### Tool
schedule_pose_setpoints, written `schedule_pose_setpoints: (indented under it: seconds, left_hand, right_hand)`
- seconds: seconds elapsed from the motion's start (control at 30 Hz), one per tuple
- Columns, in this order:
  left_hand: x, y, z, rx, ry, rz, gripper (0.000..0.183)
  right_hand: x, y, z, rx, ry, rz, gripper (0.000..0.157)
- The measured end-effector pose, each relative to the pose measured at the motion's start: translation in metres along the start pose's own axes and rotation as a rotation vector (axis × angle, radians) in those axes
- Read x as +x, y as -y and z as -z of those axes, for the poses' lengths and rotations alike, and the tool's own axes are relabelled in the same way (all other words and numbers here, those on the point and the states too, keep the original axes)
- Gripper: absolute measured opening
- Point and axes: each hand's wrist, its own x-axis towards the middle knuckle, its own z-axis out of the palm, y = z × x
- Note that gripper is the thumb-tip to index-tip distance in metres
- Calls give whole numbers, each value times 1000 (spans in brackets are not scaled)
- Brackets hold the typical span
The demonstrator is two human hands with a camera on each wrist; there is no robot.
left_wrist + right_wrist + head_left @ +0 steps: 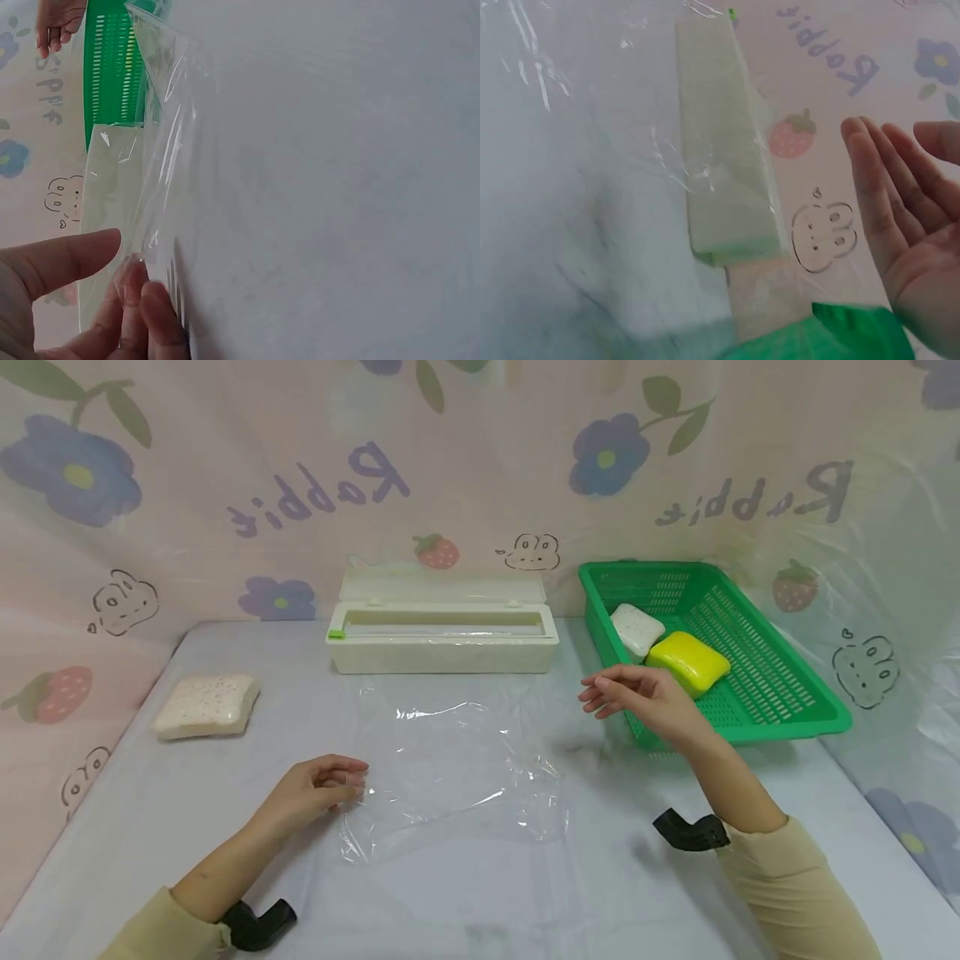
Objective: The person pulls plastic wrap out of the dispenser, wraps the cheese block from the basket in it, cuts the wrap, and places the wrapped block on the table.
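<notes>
A sheet of clear plastic wrap [450, 777] lies wrinkled on the white-covered table in front of a cream wrap dispenser [442, 653], whose lid stands raised. At the sheet's left edge is my left hand [315, 789]; in the left wrist view the wrap [169, 150] clings at its fingertips, while the thumb [82, 255] stands apart from the fingers. My right hand [645, 697] hovers by the near left side of the green basket [757, 610], holding nothing. Its fingers [874, 180] look extended in the right wrist view, with the thumb spread away.
In the basket lie a yellow wrapped block [688, 662] and a white block [637, 631]. A pale speckled block [206, 706] rests on the table at the left. A printed curtain [480, 460] hangs behind and along both sides.
</notes>
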Motion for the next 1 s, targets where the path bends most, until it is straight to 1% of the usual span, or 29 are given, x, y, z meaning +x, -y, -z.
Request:
schedule_pose_setpoints:
  seconds: [0.07, 0.13, 0.27, 0.37, 0.47, 0.63, 0.7, 0.87, 1.0]
  left_hand:
    - [0, 0, 1, -9, 9, -6, 44]
    - [1, 1, 2, -19, 26, -7, 47]
    - [2, 1, 6, -28, 69, -19, 53]
    - [4, 3, 9, -40, 107, -58, 57]
    - [6, 5, 11, -63, 140, -84, 61]
    - [6, 7, 12, -76, 173, -109, 66]
    - [6, 8, 13, -72, 176, -123, 67]
    - [5, 11, 12, -49, 164, -139, 66]
    - [7, 11, 11, -44, 161, -138, 65]
  right_hand:
    - [-1, 3, 8, -4, -37, -9, 20]
    - [-2, 6, 16, -34, -62, -29, 21]
    - [-4, 11, 33, -121, -112, -99, 28]
    - [-3, 13, 46, -159, -132, -166, 35]
    - [-2, 15, 61, -202, -124, -263, 38]
    - [5, 13, 86, -305, -86, -475, 56]
    - [9, 11, 93, -339, -73, -539, 63]
    - [17, 7, 109, -373, -17, -638, 71]
    - [19, 5, 127, -422, 7, -706, 71]
